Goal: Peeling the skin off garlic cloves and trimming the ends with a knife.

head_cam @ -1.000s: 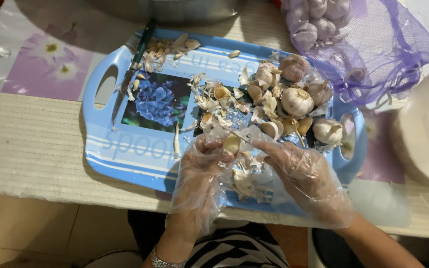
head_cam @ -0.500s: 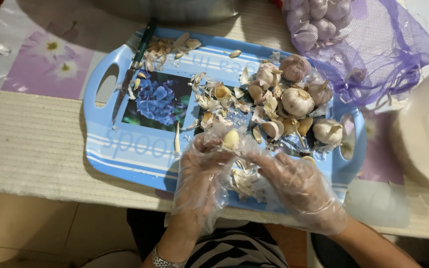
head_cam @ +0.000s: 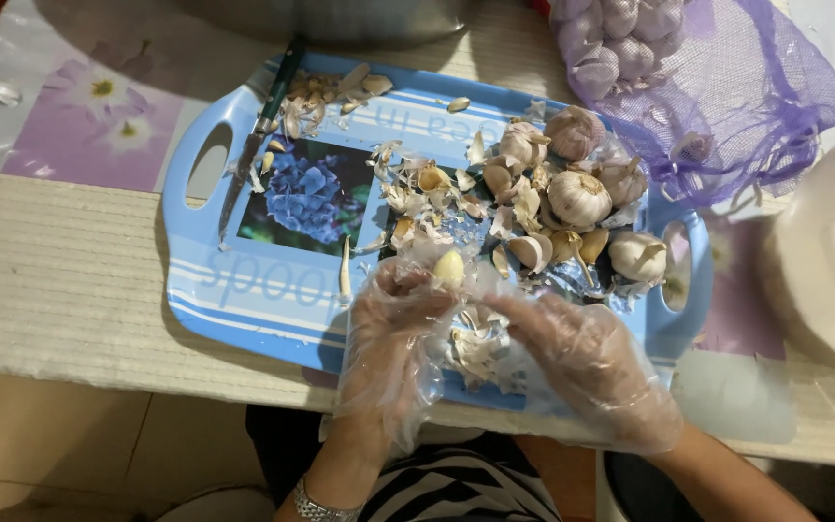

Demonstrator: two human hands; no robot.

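**Over the blue tray, a peeled clove pinched upright**

Above the near edge of the blue tray [head_cam: 244, 300], the left hand [head_cam: 393, 338], in a loose, crinkled clear plastic glove, pinches a peeled garlic clove [head_cam: 448, 266] at its fingertips. The clove is pale yellow and smooth; its long axis runs roughly away from the person, with the narrow tip pointing toward the far side of the tray. The right hand [head_cam: 587, 362], gloved the same way, lies curled just beside it, and I cannot tell whether it grips anything; a clump of papery white skins [head_cam: 475, 343] lies between the two hands.

Half a second ago the right fingers reached up near the clove; now they have dropped lower and away, and the clove stands clearer.

Whole garlic bulbs [head_cam: 577, 193], round and ridged, lie on the tray's right half among torn husks. A dark-handled knife [head_cam: 258, 135] lies on the tray's left side. A purple mesh bag [head_cam: 746, 106] of bulbs sits beyond the tray's right end.
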